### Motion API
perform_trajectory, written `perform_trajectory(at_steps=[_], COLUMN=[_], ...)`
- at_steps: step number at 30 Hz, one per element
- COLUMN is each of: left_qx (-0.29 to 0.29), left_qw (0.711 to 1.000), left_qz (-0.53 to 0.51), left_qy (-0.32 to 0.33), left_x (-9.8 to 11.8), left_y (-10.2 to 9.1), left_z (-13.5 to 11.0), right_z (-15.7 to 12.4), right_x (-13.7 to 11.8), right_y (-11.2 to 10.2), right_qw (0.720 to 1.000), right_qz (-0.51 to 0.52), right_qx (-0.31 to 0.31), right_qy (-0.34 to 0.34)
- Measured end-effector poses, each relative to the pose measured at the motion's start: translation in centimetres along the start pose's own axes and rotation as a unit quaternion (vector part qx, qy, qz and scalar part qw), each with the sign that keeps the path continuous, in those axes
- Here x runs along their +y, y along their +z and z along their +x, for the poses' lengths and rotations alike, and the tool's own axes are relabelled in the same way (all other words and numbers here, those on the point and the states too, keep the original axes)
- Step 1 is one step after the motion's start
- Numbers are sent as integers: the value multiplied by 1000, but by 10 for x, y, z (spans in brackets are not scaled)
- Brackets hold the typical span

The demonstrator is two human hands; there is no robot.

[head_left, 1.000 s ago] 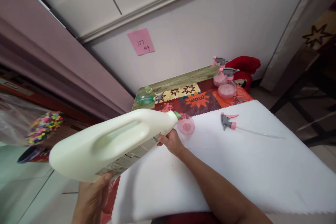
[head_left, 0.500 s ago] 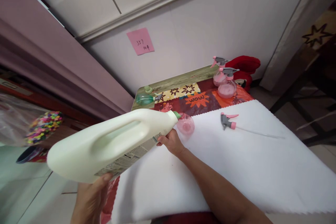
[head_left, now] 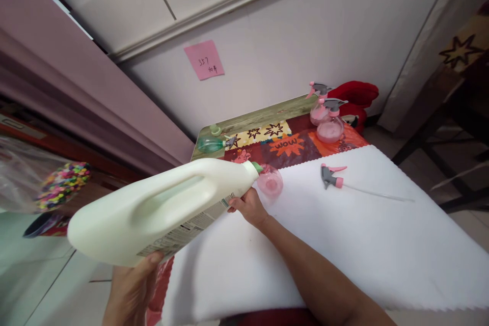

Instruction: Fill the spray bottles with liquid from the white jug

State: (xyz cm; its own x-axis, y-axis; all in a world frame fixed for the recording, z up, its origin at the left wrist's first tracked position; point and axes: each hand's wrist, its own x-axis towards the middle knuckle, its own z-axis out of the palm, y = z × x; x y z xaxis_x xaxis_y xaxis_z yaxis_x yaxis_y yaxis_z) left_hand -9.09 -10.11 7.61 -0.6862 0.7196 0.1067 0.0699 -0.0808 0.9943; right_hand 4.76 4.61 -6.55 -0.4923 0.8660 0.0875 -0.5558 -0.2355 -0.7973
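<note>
A big pale-green jug with a moulded handle lies tipped in the air, its green spout at the mouth of a round pink spray bottle body on the white cloth. My left hand grips the jug's underside near its base. Under the neck, my right hand holds the jug by its labelled side; some of its fingers are hidden behind the jug. To the right lies a grey and pink spray head with a long clear tube. Whether liquid runs from the spout, I cannot make out.
Two pink spray bottles with grey heads stand at the table's back right, by a red plush item. A green spray bottle lies at the back left. The white cloth covers the table's front. A pink note hangs on the wall.
</note>
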Motion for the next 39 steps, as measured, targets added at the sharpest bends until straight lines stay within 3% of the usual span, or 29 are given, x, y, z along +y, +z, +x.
perform_trajectory(at_steps=[39], left_qx=[-10], left_qw=[1000], left_qz=[-12], left_qy=[13], left_x=[2], left_y=[3], left_z=[-1], right_z=[0], right_x=[2], right_y=[0], right_qw=[1000], right_qz=[4], right_qx=[-2], right_qy=[-1])
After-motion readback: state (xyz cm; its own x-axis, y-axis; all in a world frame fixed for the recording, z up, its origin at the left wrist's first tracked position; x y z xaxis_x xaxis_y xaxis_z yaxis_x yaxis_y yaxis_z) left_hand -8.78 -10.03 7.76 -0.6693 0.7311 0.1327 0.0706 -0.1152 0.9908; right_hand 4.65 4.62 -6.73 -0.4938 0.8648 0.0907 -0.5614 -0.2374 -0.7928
